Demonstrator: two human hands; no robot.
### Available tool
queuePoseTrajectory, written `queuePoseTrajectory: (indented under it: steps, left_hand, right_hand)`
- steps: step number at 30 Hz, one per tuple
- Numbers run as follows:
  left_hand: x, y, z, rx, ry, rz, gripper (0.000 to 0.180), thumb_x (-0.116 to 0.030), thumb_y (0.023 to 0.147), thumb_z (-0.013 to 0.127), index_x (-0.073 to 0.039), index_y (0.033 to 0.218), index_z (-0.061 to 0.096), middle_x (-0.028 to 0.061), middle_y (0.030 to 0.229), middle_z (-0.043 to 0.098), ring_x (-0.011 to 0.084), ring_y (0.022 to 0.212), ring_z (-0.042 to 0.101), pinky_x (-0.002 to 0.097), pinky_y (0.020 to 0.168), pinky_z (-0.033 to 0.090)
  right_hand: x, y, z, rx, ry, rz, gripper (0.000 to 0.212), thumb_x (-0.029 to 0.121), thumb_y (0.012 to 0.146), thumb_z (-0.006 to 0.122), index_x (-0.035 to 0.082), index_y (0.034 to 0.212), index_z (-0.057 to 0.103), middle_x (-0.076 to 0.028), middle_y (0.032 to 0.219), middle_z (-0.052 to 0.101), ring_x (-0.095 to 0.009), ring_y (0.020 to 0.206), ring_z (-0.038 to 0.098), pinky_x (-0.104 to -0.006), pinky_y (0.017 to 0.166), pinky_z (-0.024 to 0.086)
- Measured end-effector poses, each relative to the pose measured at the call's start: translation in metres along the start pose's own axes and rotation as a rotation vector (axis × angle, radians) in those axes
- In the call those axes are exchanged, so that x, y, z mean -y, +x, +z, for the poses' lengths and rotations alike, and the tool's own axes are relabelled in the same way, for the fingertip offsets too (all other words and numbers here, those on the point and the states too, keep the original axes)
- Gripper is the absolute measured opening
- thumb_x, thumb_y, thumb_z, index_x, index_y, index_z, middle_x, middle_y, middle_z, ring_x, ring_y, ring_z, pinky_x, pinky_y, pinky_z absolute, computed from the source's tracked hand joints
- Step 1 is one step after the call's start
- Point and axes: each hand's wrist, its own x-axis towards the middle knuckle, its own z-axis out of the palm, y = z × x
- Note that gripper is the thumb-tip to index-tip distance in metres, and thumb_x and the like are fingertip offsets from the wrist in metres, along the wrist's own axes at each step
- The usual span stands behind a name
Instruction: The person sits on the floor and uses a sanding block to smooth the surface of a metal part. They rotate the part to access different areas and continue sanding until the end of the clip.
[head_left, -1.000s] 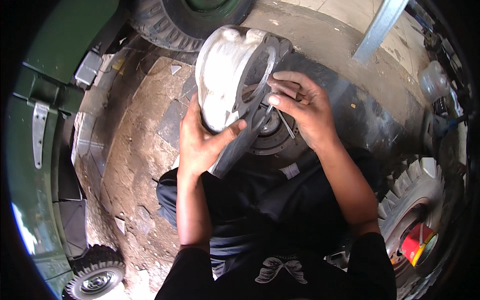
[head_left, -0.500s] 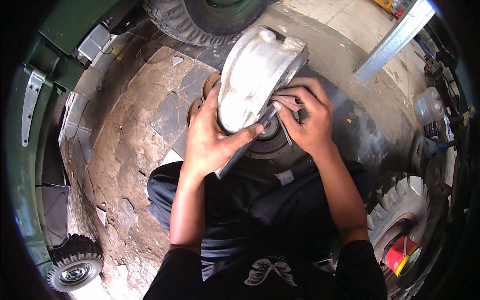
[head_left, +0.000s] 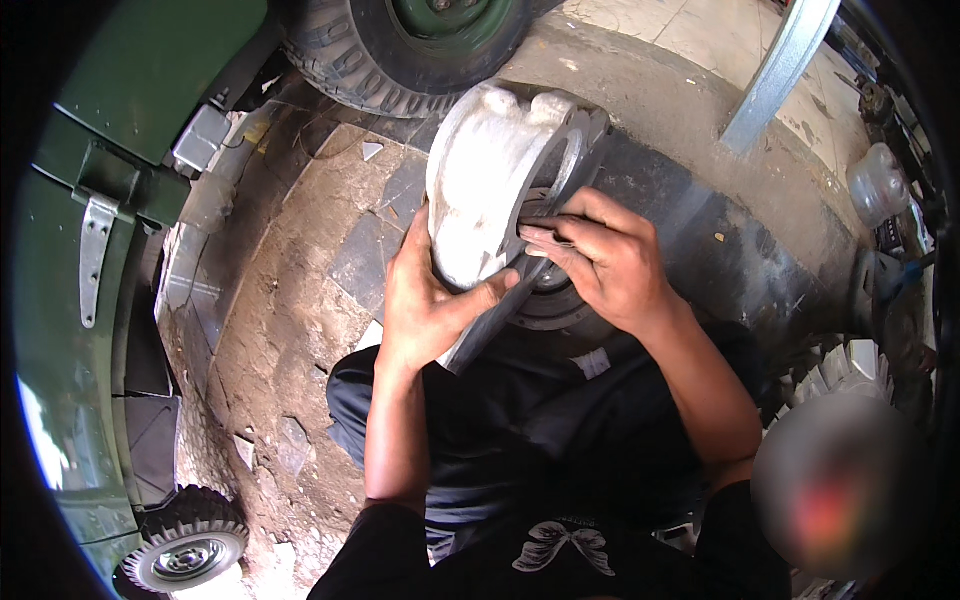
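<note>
A silver-white metal casting (head_left: 475, 180), like a machine housing, is tilted above my lap, its dark flat flange facing right. My left hand (head_left: 425, 300) grips its near left side, thumb laid over toward the flange edge. Pinched in my right hand (head_left: 622, 268) is a thin folded brownish piece of sandpaper (head_left: 540, 240), by its look, pressed against the inner edge of the flange opening. My right fingertips partly hide the contact. Below and behind the casting sits a round dark metal part (head_left: 550, 315), largely covered by my hands and the casting.
A big tyre (head_left: 375, 60) stands at the far side, and a green vehicle body (head_left: 90, 280) fills the left. A metal post (head_left: 780, 80) rises far right, near a clear plastic container (head_left: 878, 185). A small wheel (head_left: 185, 550) is lower left; a treaded tyre (head_left: 840, 370) lies right.
My right hand has shifted inward and leftward along the flange with the folded sandpaper. The casting has turned a little, showing more of its flange opening. The whole view has shifted slightly.
</note>
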Motion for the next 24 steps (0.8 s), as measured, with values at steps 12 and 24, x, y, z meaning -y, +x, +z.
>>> queuePoseTrajectory:
  steps: [12, 24]
  left_hand:
    - [0.003, -0.002, 0.001, -0.005, -0.147, -0.042, 0.079, -0.002, 0.077, 0.094, 0.005, 0.145, 0.054, 0.0108, 0.13, 0.07, 0.0188, 0.121, 0.065, 0.0368, 0.11, 0.051]
    - [0.01, 0.002, -0.002, 0.02, -0.076, -0.038, 0.074, -0.005, 0.08, 0.094, 0.006, 0.142, 0.055, 0.0118, 0.127, 0.071, 0.0186, 0.119, 0.065, 0.0364, 0.108, 0.051]
  right_hand:
    - [0.001, -0.001, 0.006, -0.038, 0.142, 0.042, 0.016, 0.004, 0.097, 0.077, -0.002, 0.111, 0.082, -0.012, 0.093, 0.072, -0.024, 0.079, 0.073, -0.0368, 0.07, 0.057]
    - [0.019, 0.005, 0.028, -0.208, 0.58, 0.331, 0.016, 0.009, 0.104, 0.073, 0.0, 0.114, 0.081, -0.008, 0.097, 0.079, -0.013, 0.076, 0.071, -0.0307, 0.066, 0.056]
